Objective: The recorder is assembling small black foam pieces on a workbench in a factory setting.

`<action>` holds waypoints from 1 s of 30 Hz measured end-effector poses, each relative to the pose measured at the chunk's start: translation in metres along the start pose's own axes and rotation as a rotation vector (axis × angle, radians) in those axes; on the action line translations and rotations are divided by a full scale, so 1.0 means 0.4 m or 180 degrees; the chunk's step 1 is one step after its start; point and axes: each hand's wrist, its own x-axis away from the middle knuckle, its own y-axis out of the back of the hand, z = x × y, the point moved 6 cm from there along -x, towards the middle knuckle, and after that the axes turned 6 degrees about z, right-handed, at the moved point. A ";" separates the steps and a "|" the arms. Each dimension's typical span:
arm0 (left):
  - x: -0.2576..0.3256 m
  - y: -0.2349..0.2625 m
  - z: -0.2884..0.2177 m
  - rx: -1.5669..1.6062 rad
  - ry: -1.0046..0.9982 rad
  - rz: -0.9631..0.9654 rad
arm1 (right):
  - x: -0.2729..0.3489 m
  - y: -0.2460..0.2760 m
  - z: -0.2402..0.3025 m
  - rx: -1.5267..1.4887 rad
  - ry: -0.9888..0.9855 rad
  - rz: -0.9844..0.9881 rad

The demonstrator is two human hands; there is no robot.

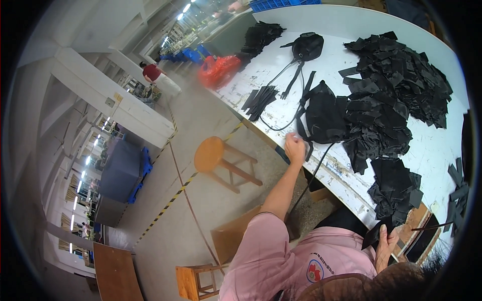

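Note:
My left hand (pixel 295 147) is at the table's front edge, fingers curled closed; what they hold, if anything, I cannot make out. Just beyond it lies a black fabric bag (pixel 324 115) with loose straps. Close to my body, my right hand (pixel 385 245) grips a black fabric piece (pixel 372 237). A small heap of black fabric pieces (pixel 394 185) lies beside that hand, and a larger pile of cut black pieces (pixel 376 118) spreads behind it.
A rounded black pouch (pixel 307 47) with a cord and a bundle of black strips (pixel 259 102) lie farther back. A red plastic bag (pixel 219 70) hangs at the table's left edge. Wooden stools (pixel 209 154) stand on the floor at left. Another person (pixel 159 78) is far off.

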 end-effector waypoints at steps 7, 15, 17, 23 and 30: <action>0.027 0.061 -0.381 0.2139 -0.1047 0.0089 | 0.026 0.033 -0.029 -0.0659 -0.0397 -0.0355; 0.340 0.301 -0.805 0.4353 -0.2912 0.2060 | 0.039 0.092 -0.043 -0.0649 -0.0388 -0.0415; 0.366 0.397 -0.812 0.5113 -0.3052 0.1964 | 0.043 0.105 -0.031 -0.0638 -0.0346 -0.0550; 0.432 0.523 -0.735 0.5324 -0.2561 0.1115 | 0.046 0.111 -0.038 -0.0480 -0.0584 -0.0322; 0.422 0.492 -0.785 0.5898 -0.3080 0.2903 | 0.051 0.112 -0.039 -0.0338 -0.0519 -0.0097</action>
